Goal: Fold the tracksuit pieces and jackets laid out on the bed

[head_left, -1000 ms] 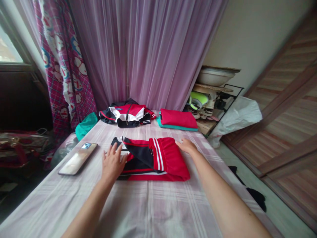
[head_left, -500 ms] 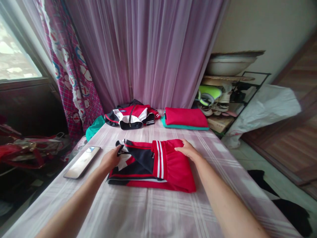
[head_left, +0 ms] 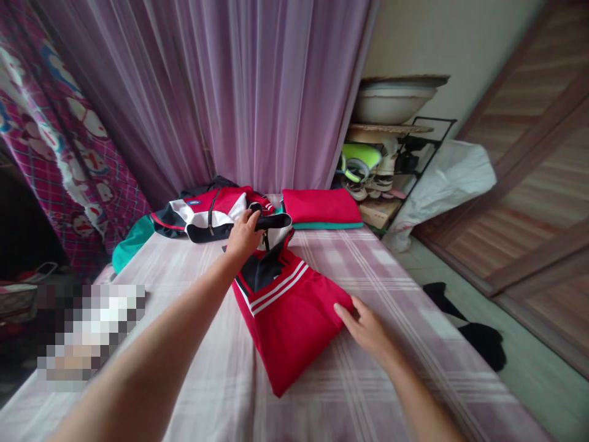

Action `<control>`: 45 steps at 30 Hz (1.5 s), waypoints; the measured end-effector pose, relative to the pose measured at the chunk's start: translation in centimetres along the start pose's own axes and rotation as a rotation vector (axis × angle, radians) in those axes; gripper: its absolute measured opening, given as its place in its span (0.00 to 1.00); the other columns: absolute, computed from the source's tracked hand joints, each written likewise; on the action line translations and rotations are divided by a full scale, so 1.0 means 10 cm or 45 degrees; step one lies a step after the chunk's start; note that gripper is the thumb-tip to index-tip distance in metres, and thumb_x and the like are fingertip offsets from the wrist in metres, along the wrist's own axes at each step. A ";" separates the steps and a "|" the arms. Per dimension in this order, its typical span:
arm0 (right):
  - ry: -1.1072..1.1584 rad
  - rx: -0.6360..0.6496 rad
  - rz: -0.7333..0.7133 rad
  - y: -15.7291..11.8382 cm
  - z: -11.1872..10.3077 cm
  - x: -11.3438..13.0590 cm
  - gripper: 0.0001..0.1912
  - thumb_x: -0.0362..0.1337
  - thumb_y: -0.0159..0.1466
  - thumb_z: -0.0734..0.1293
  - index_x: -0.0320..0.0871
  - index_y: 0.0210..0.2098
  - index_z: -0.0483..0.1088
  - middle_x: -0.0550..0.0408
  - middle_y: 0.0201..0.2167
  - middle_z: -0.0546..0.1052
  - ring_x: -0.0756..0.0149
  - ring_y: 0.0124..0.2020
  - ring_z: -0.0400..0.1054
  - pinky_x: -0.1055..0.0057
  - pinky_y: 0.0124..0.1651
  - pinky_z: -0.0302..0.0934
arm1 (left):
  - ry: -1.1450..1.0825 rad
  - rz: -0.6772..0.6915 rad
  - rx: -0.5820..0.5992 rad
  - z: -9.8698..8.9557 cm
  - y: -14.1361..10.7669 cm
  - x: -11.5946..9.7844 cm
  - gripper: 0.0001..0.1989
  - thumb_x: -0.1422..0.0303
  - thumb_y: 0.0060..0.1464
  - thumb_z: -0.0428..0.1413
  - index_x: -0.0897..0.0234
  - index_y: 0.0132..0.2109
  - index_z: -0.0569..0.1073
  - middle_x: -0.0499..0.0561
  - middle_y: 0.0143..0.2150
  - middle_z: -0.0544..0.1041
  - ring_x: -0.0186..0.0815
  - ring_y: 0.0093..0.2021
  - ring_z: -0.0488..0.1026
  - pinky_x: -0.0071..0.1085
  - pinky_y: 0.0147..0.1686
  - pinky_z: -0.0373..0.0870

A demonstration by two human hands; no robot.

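You get soft, fairly dim light, with a pale glow in the purple curtain (head_left: 285, 92), faint shadows on the checked cloth (head_left: 322, 399), gloom at left, a pixelated patch (head_left: 94, 337), a blurry left forearm (head_left: 138, 350), and edge stretching that slants the wooden doors (head_left: 529, 184).

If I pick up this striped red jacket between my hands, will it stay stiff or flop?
It will probably flop: the red jacket looks like soft cloth, with its black band bending beside the left hand. Its folds may slip open, since nothing visible fastens them. It seems unlikely to roll, lying in broad, flattish layers.
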State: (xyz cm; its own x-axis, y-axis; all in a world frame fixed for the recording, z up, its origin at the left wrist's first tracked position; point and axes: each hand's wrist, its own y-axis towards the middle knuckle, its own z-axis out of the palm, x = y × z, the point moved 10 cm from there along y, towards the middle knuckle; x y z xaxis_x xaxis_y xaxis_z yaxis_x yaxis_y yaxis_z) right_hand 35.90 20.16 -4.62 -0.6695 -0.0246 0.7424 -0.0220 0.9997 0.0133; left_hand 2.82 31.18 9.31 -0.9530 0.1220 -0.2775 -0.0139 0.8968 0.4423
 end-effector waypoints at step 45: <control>-0.389 0.370 -0.844 -0.71 0.04 0.50 0.37 0.32 0.54 0.64 0.52 0.64 0.63 0.51 0.70 0.57 0.56 0.68 0.55 0.55 0.66 0.56 | -0.428 0.371 0.523 -0.23 -2.72 -0.29 0.29 0.47 0.56 0.55 0.51 0.61 0.69 0.55 0.65 0.69 0.50 0.67 0.60 0.52 0.65 0.55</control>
State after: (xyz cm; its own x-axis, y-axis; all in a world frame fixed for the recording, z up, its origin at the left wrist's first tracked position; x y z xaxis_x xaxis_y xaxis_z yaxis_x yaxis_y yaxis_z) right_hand 32.43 12.97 -1.25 -0.6224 -0.6583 0.4235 -0.6533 0.7349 0.1821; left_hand 5.24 5.47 0.09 -0.7514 0.4549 -0.4780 0.4149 0.8890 0.1938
